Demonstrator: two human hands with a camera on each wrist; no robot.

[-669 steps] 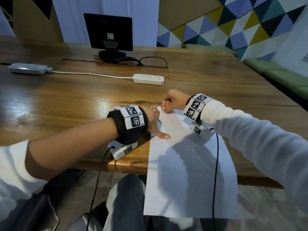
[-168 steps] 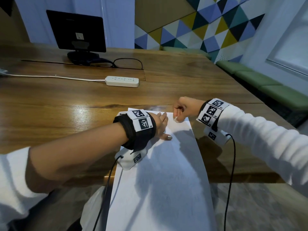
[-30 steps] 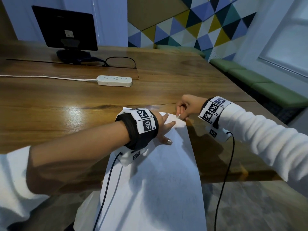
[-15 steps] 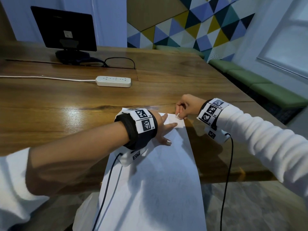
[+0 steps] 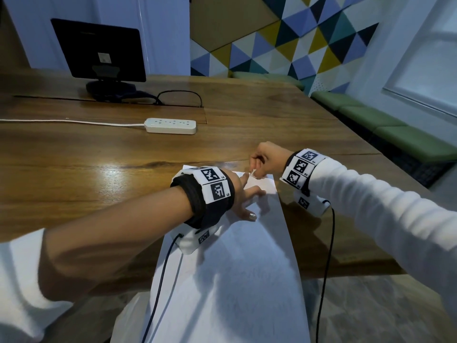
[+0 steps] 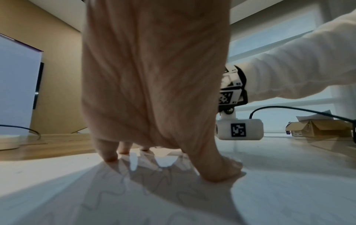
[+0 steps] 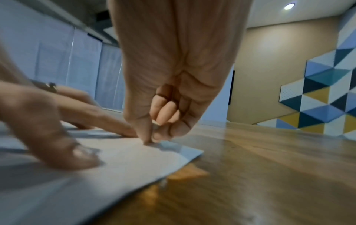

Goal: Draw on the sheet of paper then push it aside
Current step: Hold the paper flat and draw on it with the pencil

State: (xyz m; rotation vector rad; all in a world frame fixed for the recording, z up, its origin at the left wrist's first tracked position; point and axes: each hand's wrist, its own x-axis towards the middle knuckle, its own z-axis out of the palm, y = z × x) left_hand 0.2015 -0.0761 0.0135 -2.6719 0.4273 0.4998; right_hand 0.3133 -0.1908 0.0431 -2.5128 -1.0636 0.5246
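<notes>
A long white sheet of paper [image 5: 247, 268] lies on the wooden table [image 5: 74, 174] and hangs over its near edge. Faint wavy pencil lines show on the sheet [image 6: 154, 193] in the left wrist view. My left hand [image 5: 249, 194] lies flat on the upper part of the sheet, fingers spread and straight, with its fingertips [image 6: 221, 172] pressing down. My right hand [image 5: 256, 168] is at the sheet's far edge, just beyond the left fingers. Its thumb and fingers pinch a small white drawing stick [image 5: 253, 173], whose tip touches the sheet [image 7: 125, 159]. The right hand [image 7: 152, 137] hides most of the stick.
A white power strip [image 5: 171, 125] with its cord lies farther back on the table. A black monitor [image 5: 99, 50] on a stand is at the far left. Green bench cushions [image 5: 395, 127] run along the right wall. Black wrist-camera cables [image 5: 326, 256] hang over the near edge.
My right hand with the stick has crept a little left along the sheet's far edge, closer to the left fingers. The left hand stays pressed on the sheet.
</notes>
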